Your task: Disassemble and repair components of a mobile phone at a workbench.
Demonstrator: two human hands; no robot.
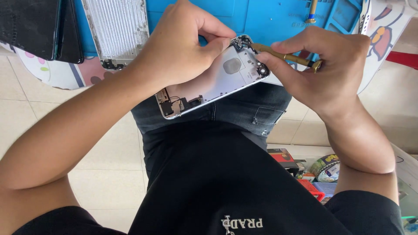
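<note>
So I've got the phone housing (pixel 217 80) up off the blue mat (pixel 270 15), held over my lap just past the mat's near edge, open side facing me. My left hand (pixel 178 48) wraps over the middle of it, thumb and forefinger pinched down right at the top corner where the little black bits sit. My right hand (pixel 324 69) is closed around a brass-coloured screwdriver (pixel 285 55), fingers pressed tight on the shaft, and the tip pokes into that same top corner, just beside my left fingertips. Can't really tell if the tip is actually seated on a screw, my thumb's in the way. The bottom end of the housing sticks out below my left wrist, cables showing. Another silver back shell (pixel 116 30) lies on the mat's left part, with dark phone panels (pixel 39 26) further left.
</note>
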